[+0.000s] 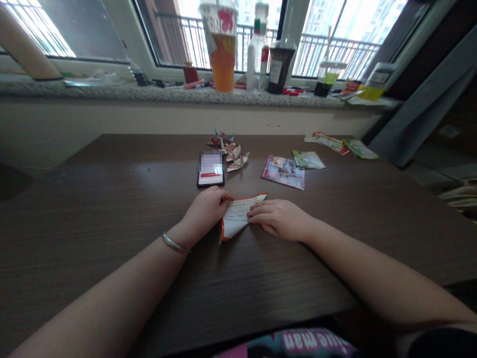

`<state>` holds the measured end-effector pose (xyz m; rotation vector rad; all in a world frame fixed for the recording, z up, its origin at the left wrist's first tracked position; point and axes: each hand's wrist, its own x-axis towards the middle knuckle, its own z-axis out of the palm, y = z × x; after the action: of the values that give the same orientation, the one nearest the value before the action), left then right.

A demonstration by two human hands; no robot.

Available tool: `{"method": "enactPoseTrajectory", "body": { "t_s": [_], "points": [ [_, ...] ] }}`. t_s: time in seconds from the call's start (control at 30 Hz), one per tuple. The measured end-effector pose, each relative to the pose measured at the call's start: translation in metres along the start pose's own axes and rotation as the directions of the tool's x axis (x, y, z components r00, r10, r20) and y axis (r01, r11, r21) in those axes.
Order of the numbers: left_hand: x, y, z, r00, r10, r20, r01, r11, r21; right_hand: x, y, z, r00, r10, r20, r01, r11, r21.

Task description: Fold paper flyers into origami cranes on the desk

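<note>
Your left hand (pixel 210 205) holds folded paper (pixel 235 215), left edge | right hand (pixel 278 219) touching opposite edge, pinch unclear | long axis slants toward surface's (pixel 122 209) far-right corner

Folded-paper pieces (pixel 235 155) and a smartphone (pixel 211 175) lie far on a dark wood-grain table (pixel 112 209) — a glossy booklet (pixel 283 174) and leaflets (pixel 310 160) at right.

The sheet (pixel 236 215) is paper, the bracelet (pixel 172 243) smooth, shiny metal.

windowsill (pixel 112 93): orange-drink cup (pixel 223 62), clear bottle (pixel 253 59), dark-drink cup (pixel 280 67) | grey curtain (pixel 425 102): right | railing (pixel 179 18): outside window (pixel 122 30)
</note>
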<state>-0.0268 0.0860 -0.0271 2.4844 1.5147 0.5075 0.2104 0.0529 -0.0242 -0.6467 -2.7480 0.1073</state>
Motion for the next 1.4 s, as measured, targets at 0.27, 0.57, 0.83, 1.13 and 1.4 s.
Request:
{"method": "enactPoseTrajectory", "body": {
  "t_s": [0.27,0.57,0.83,1.13,1.4],
  "points": [
    [-0.002,0.002,-0.001,1.000,0.002,0.017,-0.003,0.999,0.042,0.002,-0.003,-0.003,1.000,0.029,-0.009,-0.029,0.999,0.018],
    [-0.003,-0.003,0.002,1.000,0.002,-0.003,-0.002,1.000,-0.005,0.004,-0.004,-0.004,0.999,0.044,0.030,-0.046,0.998,0.043],
    [-0.008,-0.004,-0.002,0.999,0.018,-0.050,-0.017,1.000,0.008,0.006,-0.006,-0.002,0.998,0.060,0.036,-0.062,0.997,0.043],
    [-0.012,-0.003,-0.027,0.989,0.135,-0.061,-0.140,0.985,-0.099,0.008,-0.009,-0.002,0.998,0.057,0.014,-0.058,0.998,0.037],
    [-0.028,0.035,-0.034,0.910,0.355,0.216,-0.365,0.931,0.007,0.006,-0.009,-0.003,0.998,0.055,0.029,-0.056,0.998,0.042]
  ]
}}
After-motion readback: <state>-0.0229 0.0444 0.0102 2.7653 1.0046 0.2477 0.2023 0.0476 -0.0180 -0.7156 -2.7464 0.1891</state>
